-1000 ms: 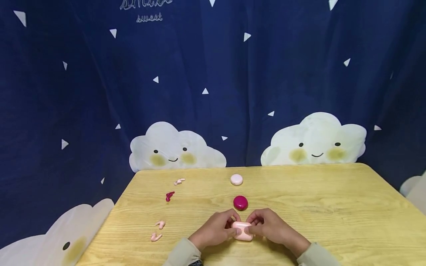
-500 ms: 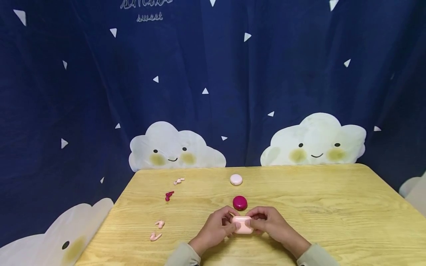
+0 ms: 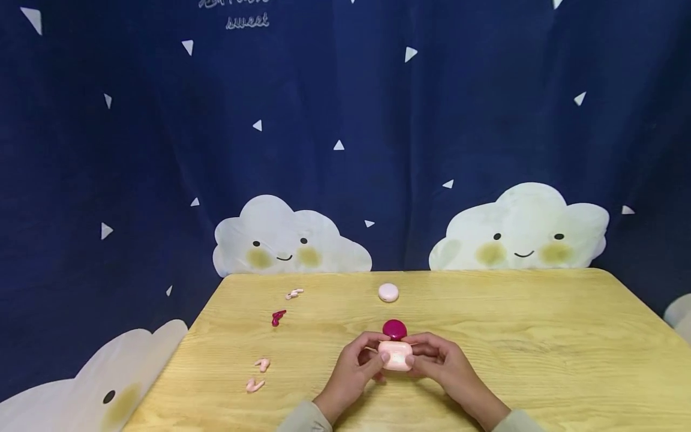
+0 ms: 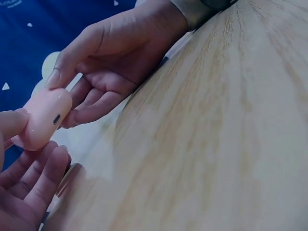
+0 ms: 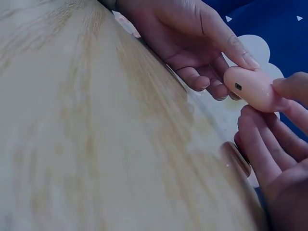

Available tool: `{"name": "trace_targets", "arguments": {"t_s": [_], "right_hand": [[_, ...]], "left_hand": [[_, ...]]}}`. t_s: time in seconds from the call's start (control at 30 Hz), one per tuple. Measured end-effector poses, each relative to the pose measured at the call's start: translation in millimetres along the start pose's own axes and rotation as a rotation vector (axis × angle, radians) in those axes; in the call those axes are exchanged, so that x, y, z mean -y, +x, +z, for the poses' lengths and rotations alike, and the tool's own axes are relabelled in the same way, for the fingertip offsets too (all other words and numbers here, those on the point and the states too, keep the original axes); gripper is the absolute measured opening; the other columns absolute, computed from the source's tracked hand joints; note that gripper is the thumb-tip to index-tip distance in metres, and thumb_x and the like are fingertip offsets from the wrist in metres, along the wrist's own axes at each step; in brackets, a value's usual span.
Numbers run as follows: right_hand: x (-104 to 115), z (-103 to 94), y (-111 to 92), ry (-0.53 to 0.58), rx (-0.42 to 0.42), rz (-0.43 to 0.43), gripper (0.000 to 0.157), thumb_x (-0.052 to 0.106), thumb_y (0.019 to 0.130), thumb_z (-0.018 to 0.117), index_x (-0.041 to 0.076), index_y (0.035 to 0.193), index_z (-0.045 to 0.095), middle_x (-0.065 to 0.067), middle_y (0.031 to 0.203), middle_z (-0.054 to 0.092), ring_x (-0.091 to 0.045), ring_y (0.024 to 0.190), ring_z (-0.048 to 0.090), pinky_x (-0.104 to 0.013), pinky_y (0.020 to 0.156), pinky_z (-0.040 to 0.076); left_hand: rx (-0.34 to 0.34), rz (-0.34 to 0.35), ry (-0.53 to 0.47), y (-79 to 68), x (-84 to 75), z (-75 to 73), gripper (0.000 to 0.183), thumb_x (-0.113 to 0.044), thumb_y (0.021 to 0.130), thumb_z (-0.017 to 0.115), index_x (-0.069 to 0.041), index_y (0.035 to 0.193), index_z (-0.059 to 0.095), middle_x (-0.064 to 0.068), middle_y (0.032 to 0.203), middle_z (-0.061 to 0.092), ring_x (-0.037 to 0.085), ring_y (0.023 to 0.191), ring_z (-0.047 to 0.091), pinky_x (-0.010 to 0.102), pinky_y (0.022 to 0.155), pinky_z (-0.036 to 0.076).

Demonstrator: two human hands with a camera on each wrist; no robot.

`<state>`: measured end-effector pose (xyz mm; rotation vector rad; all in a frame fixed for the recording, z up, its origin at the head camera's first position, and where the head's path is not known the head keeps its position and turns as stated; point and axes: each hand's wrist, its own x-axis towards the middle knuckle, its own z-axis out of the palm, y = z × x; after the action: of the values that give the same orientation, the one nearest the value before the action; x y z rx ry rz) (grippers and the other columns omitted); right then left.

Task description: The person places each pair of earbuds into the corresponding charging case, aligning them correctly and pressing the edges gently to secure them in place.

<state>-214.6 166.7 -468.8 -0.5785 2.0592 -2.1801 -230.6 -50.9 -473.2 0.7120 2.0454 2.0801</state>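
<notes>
A: What is being held, and where?

B: One pink case (image 3: 396, 358) is held up over the near part of the table (image 3: 540, 336), and both hands are engaged with it.

A: How is it gripped?

B: One end is pinched between thumb and fingers of the left hand (image 3: 348, 375), the other end likewise by the right hand (image 3: 456, 372); the other fingers are loosely bent.

A: What is counted around it?

B: Two round cases: a crimson case (image 3: 394, 329) is seen just beyond it, a pale case (image 3: 388, 293) farther back. At the left, two light pink earbuds (image 3: 262, 364) are laid near each other; farther back are seen a crimson cluster (image 3: 278, 318) and a pale cluster (image 3: 294, 294), too small to be counted surely.

A: And the surface and room?

B: The table is wood-grained and yellowish. It is backed by a dark blue curtain (image 3: 302, 120), printed with white triangles and clouds.

A: How does the held case look?

B: Glossy, rounded and oblong; a small dark slot is shown in both wrist views.
</notes>
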Motion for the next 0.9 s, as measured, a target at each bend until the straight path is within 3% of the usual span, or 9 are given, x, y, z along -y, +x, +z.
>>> {"name": "trace_targets", "arguments": {"t_s": [0.1, 0.33, 0.47, 0.63, 0.9], "right_hand": [[-0.7, -0.9, 0.2, 0.001, -0.001, -0.042, 0.039, 0.004, 0.090, 0.065, -0.011, 0.124, 0.053, -0.027, 0.108, 0.064, -0.024, 0.090, 0.069, -0.045, 0.077, 0.055], [-2.1, -0.6, 0.5, 0.037, -0.063, 0.007, 0.043, 0.005, 0.089, 0.067, -0.009, 0.127, 0.052, -0.023, 0.111, 0.065, -0.027, 0.094, 0.068, -0.044, 0.080, 0.055], [-3.8, -0.2, -0.1, 0.054, -0.065, -0.009, 0.044, 0.004, 0.090, 0.066, -0.008, 0.129, 0.050, -0.024, 0.111, 0.065, -0.027, 0.093, 0.068, -0.045, 0.079, 0.055], [-5.3, 0.5, -2.8, 0.085, 0.002, -0.042, 0.044, 0.001, 0.093, 0.060, -0.008, 0.133, 0.045, -0.022, 0.113, 0.064, -0.025, 0.094, 0.067, -0.044, 0.079, 0.055], [-5.6, 1.3, -1.0, 0.122, 0.077, -0.088, 0.042, -0.001, 0.094, 0.058, -0.007, 0.134, 0.046, -0.024, 0.118, 0.061, -0.025, 0.099, 0.065, -0.046, 0.079, 0.055]], "left_hand": [[0.001, 0.002, -0.005, 1.4, -0.6, -0.4, 0.033, -0.015, 0.094, 0.063, -0.004, 0.124, 0.059, 0.014, 0.106, 0.060, 0.018, 0.077, 0.060, 0.037, 0.062, 0.058], [0.013, -0.022, -0.066, 0.2, -1.2, -0.4, 0.037, -0.015, 0.096, 0.060, -0.003, 0.131, 0.056, 0.014, 0.110, 0.061, 0.022, 0.083, 0.063, 0.036, 0.067, 0.058], [0.001, -0.020, -0.108, -0.8, -1.9, 0.3, 0.039, -0.013, 0.096, 0.059, -0.002, 0.133, 0.054, 0.016, 0.112, 0.058, 0.027, 0.086, 0.064, 0.041, 0.070, 0.058], [-0.031, 0.000, -0.092, -2.2, -3.2, 0.5, 0.039, -0.012, 0.096, 0.060, -0.004, 0.134, 0.052, 0.018, 0.109, 0.058, 0.030, 0.083, 0.063, 0.040, 0.066, 0.058], [-0.060, 0.042, -0.102, 1.1, -1.7, 0.3, 0.031, -0.010, 0.095, 0.061, 0.003, 0.122, 0.053, 0.020, 0.106, 0.055, 0.024, 0.079, 0.059, 0.035, 0.061, 0.057]]}}
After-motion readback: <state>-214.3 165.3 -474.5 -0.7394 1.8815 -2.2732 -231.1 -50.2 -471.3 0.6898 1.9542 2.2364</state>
